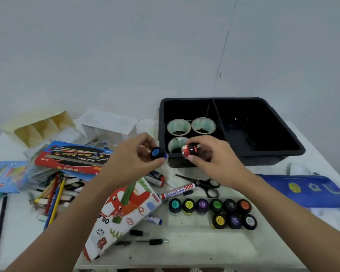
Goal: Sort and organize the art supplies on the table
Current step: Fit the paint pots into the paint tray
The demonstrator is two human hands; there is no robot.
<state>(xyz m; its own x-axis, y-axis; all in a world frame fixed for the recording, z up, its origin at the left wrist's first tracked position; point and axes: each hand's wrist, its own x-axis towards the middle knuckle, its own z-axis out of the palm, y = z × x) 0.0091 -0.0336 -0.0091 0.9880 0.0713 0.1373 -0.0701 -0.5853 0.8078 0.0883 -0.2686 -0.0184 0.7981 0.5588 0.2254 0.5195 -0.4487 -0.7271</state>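
Head view: nine paint pots [212,211] sit toward the surface's [185,252] front edge. Beyond, your left hand [130,160] pinches a blue-lidded pot [157,153] in curled fingers [145,140], your right hand [214,160] a red-lidded pot [189,150], both just before the far black bin [267,159].

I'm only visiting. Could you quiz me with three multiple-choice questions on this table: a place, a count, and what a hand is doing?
1. Where do the tape rolls lie? A. left compartment of the black bin; B. its right compartment; C. outside it.
2. How many paint pots stand in rows on the table? A. six; B. nine; C. twelve.
3. What does the right hand have in its grip? A. nothing; B. a red-lidded pot; C. a tape roll.
Answers: 1 A, all three sit in its left half. 2 B, six behind, three in front. 3 B, its fingers curl round it; the left hand holds a blue-lidded pot.
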